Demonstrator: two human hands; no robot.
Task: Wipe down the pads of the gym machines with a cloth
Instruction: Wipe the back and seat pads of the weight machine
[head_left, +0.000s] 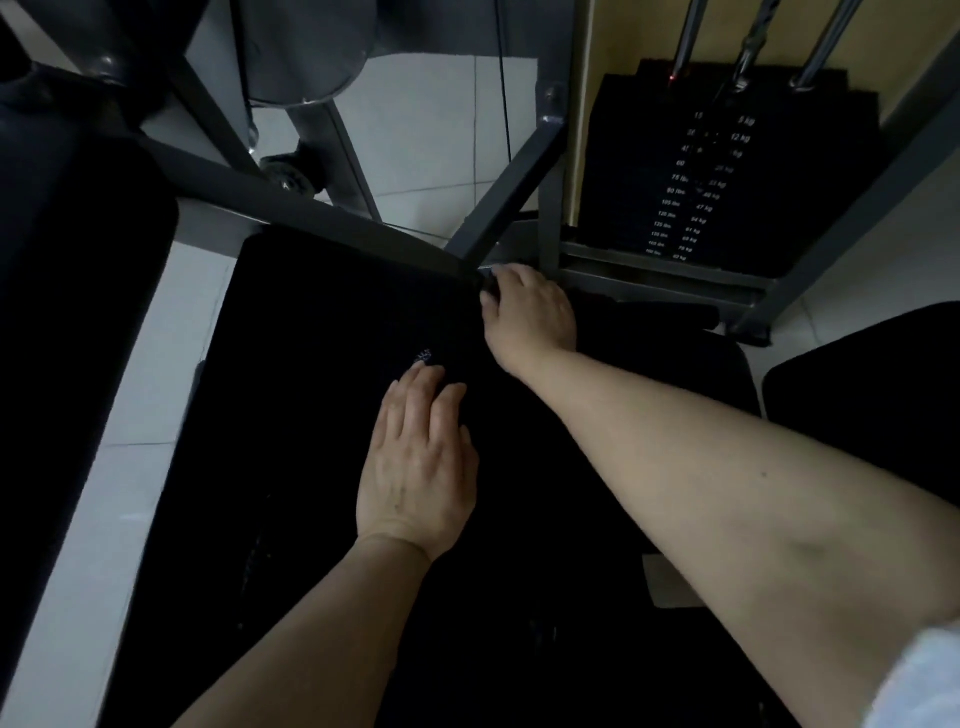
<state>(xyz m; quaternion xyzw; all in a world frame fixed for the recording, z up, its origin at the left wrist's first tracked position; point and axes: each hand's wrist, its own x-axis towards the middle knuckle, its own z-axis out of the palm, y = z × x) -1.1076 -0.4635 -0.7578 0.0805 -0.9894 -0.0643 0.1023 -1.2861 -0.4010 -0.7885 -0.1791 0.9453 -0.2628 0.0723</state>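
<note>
1. The view looks down on a black seat pad (311, 364) of a gym machine, set low between grey steel frame bars (511, 192) and a white tiled floor (431, 130).
2. The left hand (418, 462) lies flat on the pad, palm down, fingers straight and close together, pointing toward the far edge. It presses on the dark surface; nothing is curled in it.
3. A small pale patterned mark (425, 357) shows just beyond the left fingertips. It may belong to a dark cloth spread on the pad, but black on black prevents any firm reading of the cloth's outline or position.
4. The right hand (527, 312) reaches across to the far right corner of the pad, where the frame bars meet. Its fingers are bent down over something dark at that edge; whether this is cloth or pad edge cannot be told.
5. The two hands are apart, the right one farther from the person than the left.
6. A weight stack (696, 176) with printed lb and kg figures stands at upper right, with chrome guide rods (826, 47) rising from it.
7. A second black pad (78, 291) lies at left, and a further dark pad (872, 395) at right.
8. A white sleeve (930, 686) shows at the lower right corner.
</note>
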